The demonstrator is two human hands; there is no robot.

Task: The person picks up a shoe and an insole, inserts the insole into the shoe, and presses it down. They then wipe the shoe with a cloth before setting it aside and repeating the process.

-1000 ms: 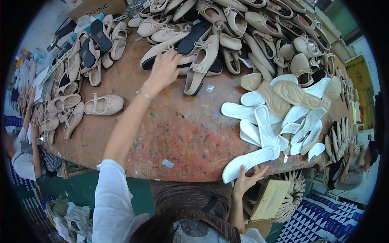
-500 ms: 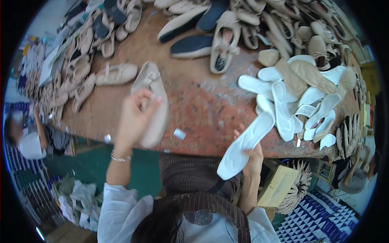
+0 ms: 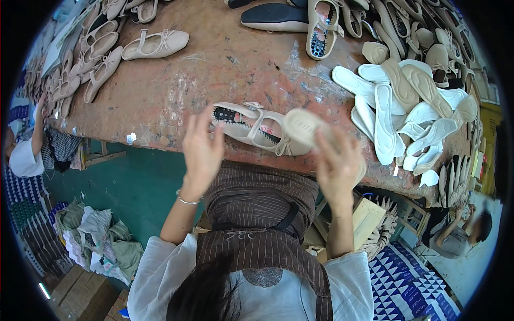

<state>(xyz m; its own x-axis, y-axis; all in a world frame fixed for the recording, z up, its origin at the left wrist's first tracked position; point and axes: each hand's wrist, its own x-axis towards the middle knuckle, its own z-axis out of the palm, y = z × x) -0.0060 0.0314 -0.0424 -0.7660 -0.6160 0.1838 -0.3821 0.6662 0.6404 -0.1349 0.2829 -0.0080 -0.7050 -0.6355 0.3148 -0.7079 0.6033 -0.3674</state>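
Note:
A beige strappy flat shoe point(image 3: 243, 132) with a small bow lies near the table's front edge, its opening up and its toe to the right. Inside it a dark dotted lining and a pinkish patch show. At its heel end my left hand point(image 3: 202, 152) is raised with thumb and fingers apart, holding nothing; whether a fingertip touches the heel I cannot tell. My right hand point(image 3: 340, 168), a little blurred, grips an insole point(image 3: 302, 127) whose pale beige face shows. One end of the insole hangs over the shoe's toe, and part of it is hidden behind the hand.
White and tan insoles point(image 3: 384, 125) lie heaped at the right. More beige shoes point(image 3: 155, 44) stand at the left and far right, and a dark-soled one point(image 3: 274, 17) lies at the back. Co-workers sit at the left point(image 3: 27, 155) and right point(image 3: 455, 235). A wooden box point(image 3: 367, 219) stands below the table edge.
The shoe has come nearer and turned, its toe now pointing right. My right hand has lifted the insole toward it and tipped it over. My left hand has moved right, and the view has shifted.

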